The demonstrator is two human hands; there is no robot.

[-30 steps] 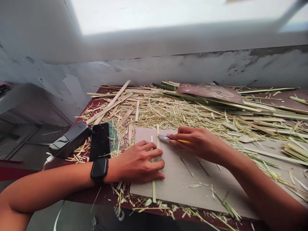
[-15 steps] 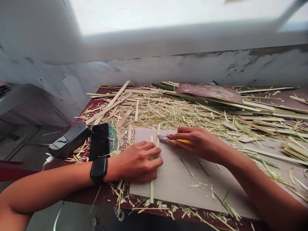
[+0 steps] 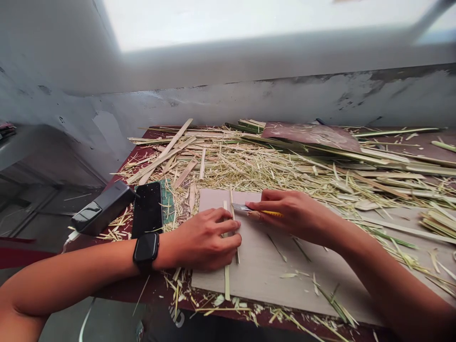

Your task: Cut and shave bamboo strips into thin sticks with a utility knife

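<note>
Evidently there is a lot of paring behind this table (image 3: 123, 287): shavings (image 3: 249, 166) and offcuts blanket its back half, with long loose strips lying across them. The board (image 3: 270, 280) sits at the near edge, and I have both hands working over its left end. On its right lies a bundle (image 3: 440, 223) of slim strips; these may be finished pieces, but I can't tell.

My left hand (image 3: 206, 240) rests on the board with its fingers bent over the flat strip (image 3: 227, 282), fingertips at the narrow strip (image 3: 231, 197); whether they pinch that one or only press it, I cannot make out. My right hand (image 3: 288, 209) is clenched round the knife (image 3: 273, 213), its blade meeting the narrow strip above the left fingertips.

That narrow strip is the piece in hand, running lengthwise over the board just right of the flat one, seemingly standing on edge. I judge it mid-trim rather than done, since the blade is against it. How much must come off, I can't see.
</note>
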